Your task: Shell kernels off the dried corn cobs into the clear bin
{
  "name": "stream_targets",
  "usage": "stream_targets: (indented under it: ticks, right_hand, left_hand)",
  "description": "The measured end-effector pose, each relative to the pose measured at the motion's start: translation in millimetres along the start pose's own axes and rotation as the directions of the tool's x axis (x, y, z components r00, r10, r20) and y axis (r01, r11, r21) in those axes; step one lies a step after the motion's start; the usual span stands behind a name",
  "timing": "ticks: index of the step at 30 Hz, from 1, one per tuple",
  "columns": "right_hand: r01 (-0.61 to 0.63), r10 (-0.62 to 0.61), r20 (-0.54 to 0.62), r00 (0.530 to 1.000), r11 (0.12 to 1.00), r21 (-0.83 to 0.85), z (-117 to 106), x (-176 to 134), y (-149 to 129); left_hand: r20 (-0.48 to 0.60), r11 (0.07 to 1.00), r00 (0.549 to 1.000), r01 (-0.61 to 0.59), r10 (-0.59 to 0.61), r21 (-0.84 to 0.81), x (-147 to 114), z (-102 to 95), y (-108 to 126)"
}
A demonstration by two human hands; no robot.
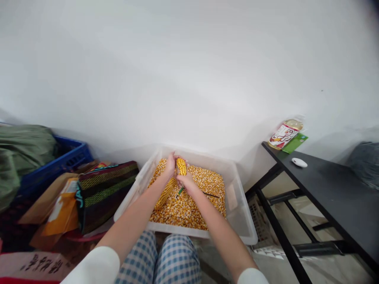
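Note:
A yellow corn cob (181,167) with kernels on it is held upright over the tub, my left hand (171,164) closed around its side and upper end. Just below, my right hand (186,182) is closed against the lower part of the cob. Out of the bottom of that fist pokes the green handle (181,191) of a slim tool; its working end is hidden. Beneath both hands, loose corn kernels (189,213) fill much of a translucent plastic tub (235,232). More whole cobs (164,197) lie under my left forearm. A thin dark rod (211,195) rests on the kernels beside my right wrist.
At right stands a black table (328,185) with a bottle (286,134), a green packet (295,142) and a white oval object (299,162). To the left are a blue crate (74,154), a striped mesh bag (108,193) and cardboard (49,197). A white wall rises behind the tub.

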State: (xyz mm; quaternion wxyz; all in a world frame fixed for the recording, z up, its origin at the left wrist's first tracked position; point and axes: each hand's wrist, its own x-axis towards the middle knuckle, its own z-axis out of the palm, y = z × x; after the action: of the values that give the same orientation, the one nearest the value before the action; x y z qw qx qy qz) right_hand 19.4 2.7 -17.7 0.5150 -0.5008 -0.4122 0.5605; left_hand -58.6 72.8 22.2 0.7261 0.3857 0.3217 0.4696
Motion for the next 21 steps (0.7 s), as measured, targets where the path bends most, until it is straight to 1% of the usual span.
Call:
stream_targets:
  ticks: [2, 3, 5, 7, 9, 12, 16, 21]
  right_hand:
    - [0.009, -0.008, -0.032, 0.999, 0.999, 0.052, -3, 1, -4]
    - [0.007, -0.006, -0.014, 1.000, 0.995, 0.095, -6, 2, -7]
    - [-0.022, 0.007, 0.081, 0.997, 0.983, 0.185, -12, 1, -12]
    - [-0.074, 0.026, 0.186, 0.982, 0.964, 0.257, -18, -1, -17]
    - [-0.137, 0.050, 0.277, 0.959, 0.942, 0.306, -23, -4, -22]
    - [-0.202, 0.067, 0.358, 0.931, 0.913, 0.354, -26, -8, -29]
    - [-0.230, 0.096, 0.350, 0.932, 0.902, 0.365, -24, -11, -33]
    - [-0.262, 0.139, 0.350, 0.926, 0.905, 0.336, -22, -12, -33]
  left_hand:
    - [0.077, 0.999, 0.996, 0.047, -0.048, 0.013, 1, -0.1, 1]
    - [0.116, 0.997, 0.991, 0.061, -0.067, 0.048, 0, 1.5, 1]
    - [0.190, 0.987, 0.978, 0.055, -0.083, 0.150, -5, 7.8, 1]
    - [0.225, 0.969, 0.972, 0.005, -0.062, 0.246, -13, 15.9, 2]
    - [0.220, 0.958, 0.975, -0.047, -0.017, 0.283, -20, 22.3, 3]
    - [0.202, 0.958, 0.977, -0.116, 0.062, 0.262, -23, 25.1, 1]
    - [0.165, 0.955, 0.972, -0.203, 0.170, 0.215, -20, 23.5, -7]
    - [0.145, 0.949, 0.968, -0.233, 0.205, 0.211, -23, 27.2, -12]
